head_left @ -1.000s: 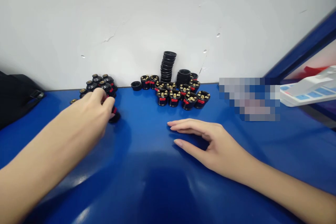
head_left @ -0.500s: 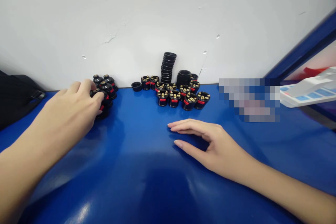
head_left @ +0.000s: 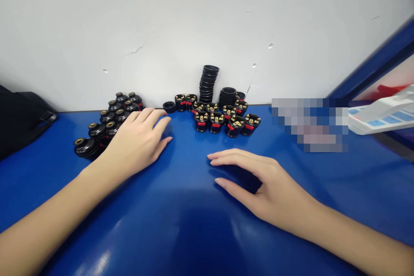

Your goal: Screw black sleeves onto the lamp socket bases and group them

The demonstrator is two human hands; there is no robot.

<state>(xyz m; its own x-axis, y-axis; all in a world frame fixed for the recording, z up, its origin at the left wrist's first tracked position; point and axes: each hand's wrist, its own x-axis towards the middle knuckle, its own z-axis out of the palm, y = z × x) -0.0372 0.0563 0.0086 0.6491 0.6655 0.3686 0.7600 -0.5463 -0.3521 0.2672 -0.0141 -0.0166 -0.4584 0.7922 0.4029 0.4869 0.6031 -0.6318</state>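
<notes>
My left hand (head_left: 137,140) is open over the blue table, its thumb apart from the other fingers and nothing visible in it. It partly covers a cluster of black lamp holders (head_left: 100,133) with domed caps and brass-rimmed top holes. My right hand (head_left: 258,181) rests open and empty near the middle, thumb and fingers apart. Beyond both hands stand several black socket bodies (head_left: 216,123), with brass terminals facing up and red parts on their sides. Behind these rises a leaning stack of black rings (head_left: 208,84), with a shorter ring stack (head_left: 227,97) beside it.
A single black ring (head_left: 168,107) lies left of the socket bodies. The white wall (head_left: 181,21) bounds the back of the blue table (head_left: 181,224). Black fabric (head_left: 22,120) lies far left. At right are a blurred-out patch (head_left: 310,125) and a white-and-blue object (head_left: 384,114).
My left hand has moved right, away from the lamp holders it was touching, uncovering more of them. My right hand stays almost in place. The view has shifted slightly.
</notes>
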